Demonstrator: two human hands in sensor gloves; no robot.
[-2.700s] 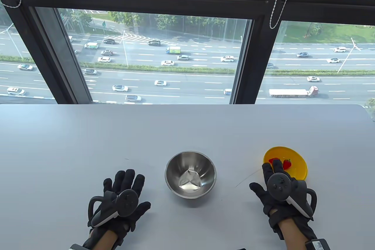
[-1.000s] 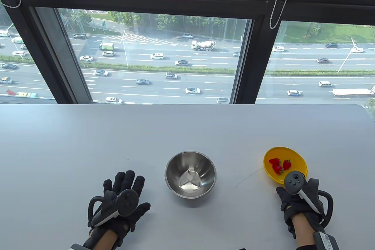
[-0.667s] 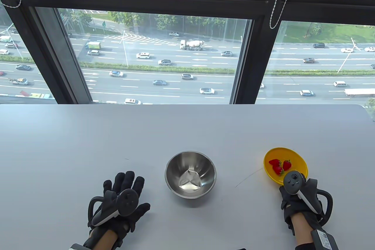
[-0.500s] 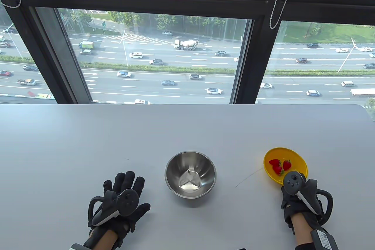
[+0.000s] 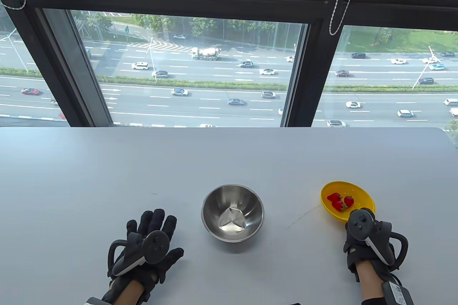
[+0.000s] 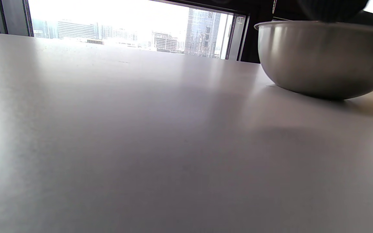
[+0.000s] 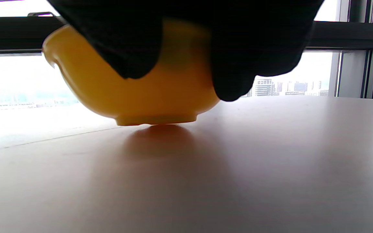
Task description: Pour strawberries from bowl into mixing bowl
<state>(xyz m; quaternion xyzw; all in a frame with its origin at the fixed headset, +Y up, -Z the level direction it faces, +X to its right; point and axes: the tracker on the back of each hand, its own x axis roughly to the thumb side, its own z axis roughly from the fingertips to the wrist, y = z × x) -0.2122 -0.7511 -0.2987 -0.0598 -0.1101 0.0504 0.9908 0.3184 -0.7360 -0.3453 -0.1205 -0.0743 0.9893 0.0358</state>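
Note:
A yellow bowl [image 5: 361,194] with three red strawberries [image 5: 340,202] stands at the right of the table. My right hand [image 5: 361,230] grips its near rim; in the right wrist view my gloved fingers [image 7: 134,42] wrap the bowl's near side [image 7: 160,97], and its foot still touches the table, slightly tilted. The empty steel mixing bowl [image 5: 232,217] stands at the table's middle and also shows in the left wrist view [image 6: 322,58]. My left hand [image 5: 150,237] rests flat and open on the table, left of the mixing bowl.
The white table [image 5: 143,162] runs back to a large window [image 5: 186,69]. A faint thin line [image 5: 304,216] marks the table between the two bowls.
My right hand drew back from over the yellow bowl, turned and closed on its near rim. The bowl has now shifted and tilted slightly. The left hand has not moved.

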